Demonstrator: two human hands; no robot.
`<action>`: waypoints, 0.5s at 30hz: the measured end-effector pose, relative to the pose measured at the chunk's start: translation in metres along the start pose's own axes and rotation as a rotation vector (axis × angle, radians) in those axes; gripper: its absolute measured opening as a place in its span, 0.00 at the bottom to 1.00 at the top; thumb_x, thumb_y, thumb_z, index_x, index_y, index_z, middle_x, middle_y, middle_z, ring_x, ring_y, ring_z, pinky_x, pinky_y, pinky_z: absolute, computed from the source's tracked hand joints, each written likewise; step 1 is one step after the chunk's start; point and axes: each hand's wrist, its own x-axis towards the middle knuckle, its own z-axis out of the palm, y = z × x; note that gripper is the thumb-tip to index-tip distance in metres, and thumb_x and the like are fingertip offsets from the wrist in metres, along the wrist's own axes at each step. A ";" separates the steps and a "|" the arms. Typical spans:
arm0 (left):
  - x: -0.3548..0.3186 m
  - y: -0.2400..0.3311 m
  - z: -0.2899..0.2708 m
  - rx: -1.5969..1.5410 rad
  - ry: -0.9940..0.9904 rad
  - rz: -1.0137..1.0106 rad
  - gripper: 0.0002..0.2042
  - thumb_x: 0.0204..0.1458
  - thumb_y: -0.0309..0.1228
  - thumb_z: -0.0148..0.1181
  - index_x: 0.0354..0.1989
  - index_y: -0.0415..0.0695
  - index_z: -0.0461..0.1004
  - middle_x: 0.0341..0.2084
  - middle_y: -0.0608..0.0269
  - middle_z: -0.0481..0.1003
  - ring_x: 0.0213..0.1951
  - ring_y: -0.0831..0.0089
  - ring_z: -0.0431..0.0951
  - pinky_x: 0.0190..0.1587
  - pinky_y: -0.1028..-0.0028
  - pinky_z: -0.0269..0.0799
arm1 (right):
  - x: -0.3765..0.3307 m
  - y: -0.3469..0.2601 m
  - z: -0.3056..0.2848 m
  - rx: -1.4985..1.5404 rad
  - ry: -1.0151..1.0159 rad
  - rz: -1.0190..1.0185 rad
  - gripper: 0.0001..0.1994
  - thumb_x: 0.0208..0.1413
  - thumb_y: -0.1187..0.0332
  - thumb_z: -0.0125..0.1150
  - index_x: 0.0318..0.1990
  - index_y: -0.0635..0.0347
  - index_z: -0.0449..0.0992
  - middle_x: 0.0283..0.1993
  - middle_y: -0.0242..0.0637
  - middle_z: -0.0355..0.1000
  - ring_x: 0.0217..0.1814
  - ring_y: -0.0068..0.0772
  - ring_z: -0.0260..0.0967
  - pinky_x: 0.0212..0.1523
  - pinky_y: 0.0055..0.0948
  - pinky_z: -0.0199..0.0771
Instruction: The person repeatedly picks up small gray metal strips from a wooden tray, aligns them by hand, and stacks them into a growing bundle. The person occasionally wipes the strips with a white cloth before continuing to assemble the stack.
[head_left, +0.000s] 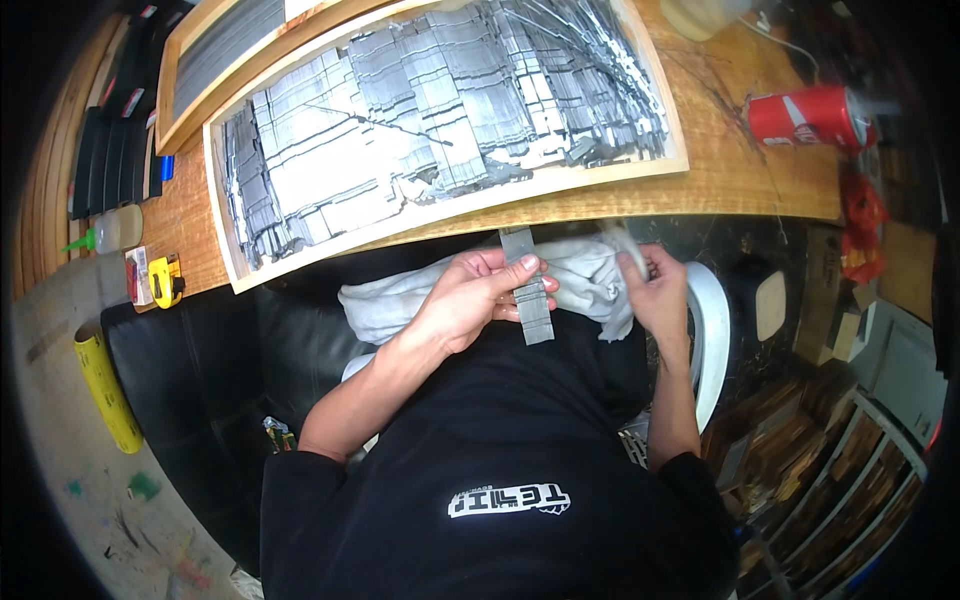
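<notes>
My left hand [482, 290] is closed around a narrow grey strip [535, 315] marked by several dark cross lines, thumb on top and fingers beneath. The strip stands nearly upright in front of my lap, just off the table's front edge. Below it, a crumpled light grey cloth [385, 303] lies across my lap. To the right, my right hand [658, 288] is closed, pinching a pale, blurred part of what looks like the same cloth [590, 275]. A large wooden tray [455, 205] on the table beyond holds many thin grey and black layered strips.
On the table [765, 190] lie a second wooden frame [185, 105], a red can [805, 118] on its side and a yellow tape measure [165, 282]. A green-tipped bottle [115, 230] is at the left. A yellow tube [108, 390] stands left of the black seat [205, 370]. Wood pieces fill a rack [850, 480].
</notes>
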 end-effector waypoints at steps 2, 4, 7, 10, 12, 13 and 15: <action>0.008 -0.007 -0.002 0.043 0.038 0.038 0.12 0.64 0.30 0.65 0.52 0.38 0.78 0.43 0.53 0.84 0.43 0.61 0.88 0.43 0.69 0.87 | 0.000 0.003 -0.015 0.168 -0.065 0.113 0.14 0.59 0.67 0.74 0.46 0.68 0.83 0.41 0.40 0.82 0.33 0.25 0.75 0.35 0.31 0.76; 0.013 -0.012 -0.001 0.048 0.068 0.070 0.12 0.64 0.30 0.66 0.52 0.39 0.78 0.42 0.54 0.85 0.43 0.61 0.88 0.43 0.70 0.87 | -0.005 0.003 -0.027 0.449 -0.232 0.054 0.14 0.64 0.66 0.68 0.50 0.68 0.81 0.44 0.37 0.82 0.39 0.22 0.77 0.40 0.26 0.77; 0.025 -0.025 0.003 0.040 0.125 0.109 0.10 0.63 0.29 0.66 0.50 0.40 0.79 0.40 0.56 0.85 0.41 0.64 0.88 0.41 0.71 0.86 | -0.023 -0.038 -0.025 0.920 -0.338 0.165 0.19 0.70 0.63 0.57 0.57 0.74 0.76 0.48 0.41 0.82 0.46 0.28 0.80 0.49 0.24 0.78; 0.034 -0.040 0.019 0.051 0.199 0.172 0.06 0.63 0.28 0.67 0.45 0.41 0.82 0.35 0.60 0.85 0.34 0.75 0.86 0.34 0.77 0.81 | -0.027 -0.056 -0.006 1.209 -0.569 0.446 0.16 0.73 0.67 0.54 0.57 0.73 0.75 0.49 0.40 0.79 0.45 0.26 0.80 0.44 0.24 0.80; 0.046 -0.056 0.017 -0.005 0.151 0.201 0.04 0.63 0.25 0.64 0.44 0.41 0.82 0.35 0.61 0.85 0.34 0.75 0.85 0.34 0.75 0.80 | -0.038 -0.031 0.039 0.751 -0.269 0.059 0.11 0.68 0.76 0.60 0.55 0.69 0.75 0.44 0.34 0.75 0.40 0.21 0.78 0.38 0.20 0.78; 0.048 -0.056 0.021 -0.068 0.186 0.188 0.04 0.63 0.23 0.63 0.43 0.40 0.82 0.34 0.62 0.84 0.31 0.77 0.83 0.32 0.77 0.77 | -0.039 -0.029 0.047 0.569 -0.218 0.096 0.16 0.61 0.85 0.64 0.56 0.64 0.75 0.42 0.30 0.70 0.36 0.12 0.70 0.35 0.17 0.73; 0.048 -0.057 0.026 -0.190 0.268 0.162 0.04 0.62 0.21 0.61 0.41 0.39 0.82 0.33 0.64 0.84 0.27 0.81 0.80 0.28 0.82 0.71 | -0.033 -0.030 0.054 0.137 -0.041 -0.015 0.16 0.60 0.75 0.70 0.53 0.68 0.75 0.41 0.35 0.76 0.27 0.18 0.70 0.29 0.25 0.72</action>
